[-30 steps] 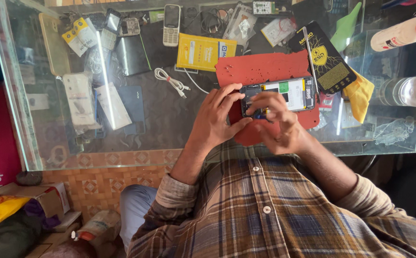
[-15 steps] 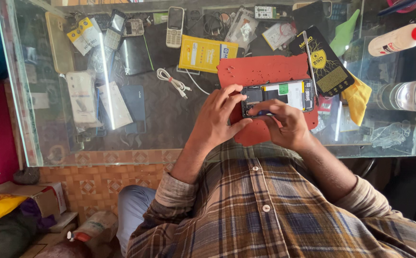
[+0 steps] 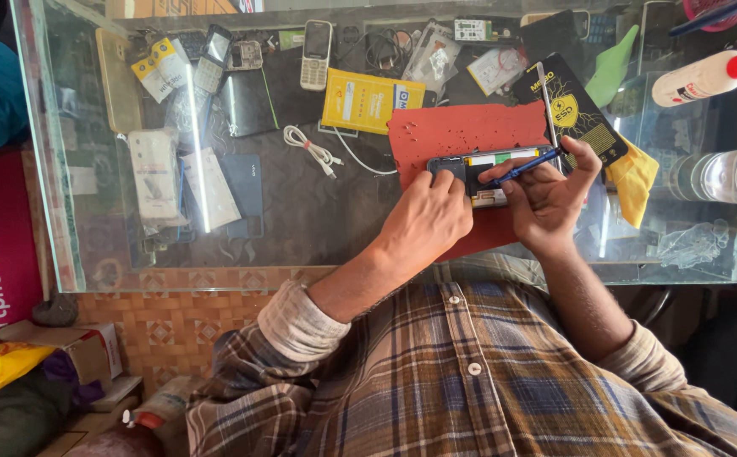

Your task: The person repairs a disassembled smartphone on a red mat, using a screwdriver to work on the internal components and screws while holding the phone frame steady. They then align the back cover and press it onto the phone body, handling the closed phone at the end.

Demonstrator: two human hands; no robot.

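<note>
While only the head view is on hand, it shows a good deal: a phone (image 3: 485,172) lies flat on a red mat (image 3: 462,135) on the glass bench (image 3: 318,245), its back cover off, so that the dark battery area, a strip of green and yellow along the far edge and a pale part near the near edge are laid bare. The left hand (image 3: 423,222) rests on the near left end of the phone, fingers curled down over its corner and pinning it to the mat rather than lifting it. The right hand (image 3: 550,193) is closed around a slim blue screwdriver (image 3: 522,168), held like a pen, with its tip lowered onto the inside of the phone near the middle. Judging from this, the opening of the phone is already done and the work inside is under way; whether any screws or parts have come out I cannot tell, since none show clearly on the mat. The back cover is not plainly to be seen either, so the closing up looks to be all left to do. Just past the right hand lies a black packet (image 3: 573,110) with a thin metal tool (image 3: 546,89) across it, and a yellow cloth (image 3: 635,182) sits to the right. Farther left, under or on the glass, are a yellow box (image 3: 373,101), a white cable (image 3: 313,145) and an old keypad phone (image 3: 315,55), all well apart from the hands.
</note>
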